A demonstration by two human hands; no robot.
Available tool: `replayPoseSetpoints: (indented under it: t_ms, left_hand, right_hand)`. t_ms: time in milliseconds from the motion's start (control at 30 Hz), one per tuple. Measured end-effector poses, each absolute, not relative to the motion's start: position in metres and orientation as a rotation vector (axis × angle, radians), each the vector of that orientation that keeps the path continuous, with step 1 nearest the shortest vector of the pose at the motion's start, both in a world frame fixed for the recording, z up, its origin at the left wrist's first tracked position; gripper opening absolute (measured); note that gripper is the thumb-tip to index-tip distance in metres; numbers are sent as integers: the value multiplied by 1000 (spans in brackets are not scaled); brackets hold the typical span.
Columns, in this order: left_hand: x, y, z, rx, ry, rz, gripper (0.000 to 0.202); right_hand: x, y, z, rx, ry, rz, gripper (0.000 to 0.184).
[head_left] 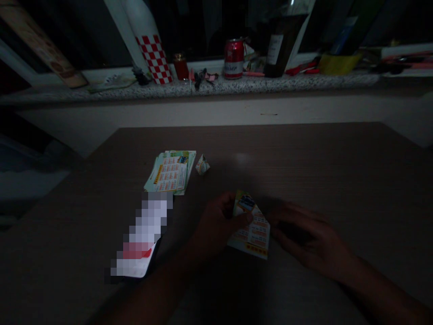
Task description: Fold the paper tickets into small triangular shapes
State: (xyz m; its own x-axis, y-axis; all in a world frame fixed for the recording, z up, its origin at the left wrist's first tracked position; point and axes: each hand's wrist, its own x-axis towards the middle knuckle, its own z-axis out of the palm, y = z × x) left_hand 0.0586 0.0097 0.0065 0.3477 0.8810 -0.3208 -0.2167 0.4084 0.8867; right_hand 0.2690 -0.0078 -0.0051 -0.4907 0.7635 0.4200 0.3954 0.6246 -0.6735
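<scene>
My left hand (219, 221) is closed on a small printed paper sheet (259, 234), thumb pressed flat on top and the other fingers mostly hidden beneath. The sheet has orange number rows, a yellow strip, and a slanted upper right edge that looks folded. At its right corner, the thumb and fingers of my right hand (311, 239) come together on the paper; dim light blurs the exact contact. Beyond my left hand lies a loose stack of similar printed sheets (169, 174). Beside that stack sits a small pointed folded-paper piece (203, 165).
A lit phone (142, 239), its screen pixelated, lies left of my left forearm on the brown table (324, 167). Behind, a granite windowsill (115, 92) carries a red can (233, 58), a red-and-white checkered bottle (154, 56), a small red jar (181, 67) and a dark bottle (279, 49).
</scene>
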Motion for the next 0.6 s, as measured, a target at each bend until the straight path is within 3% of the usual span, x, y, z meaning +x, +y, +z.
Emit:
replayPoseSetpoints:
  t_ms: [367, 600]
  left_hand:
    - [61, 9, -1, 832, 912, 801, 30]
    - [62, 10, 0, 857, 898, 802, 33]
  right_hand:
    - [267, -7, -5, -845, -2173, 593, 38]
    - [266, -5, -5, -840, -2176, 564, 29]
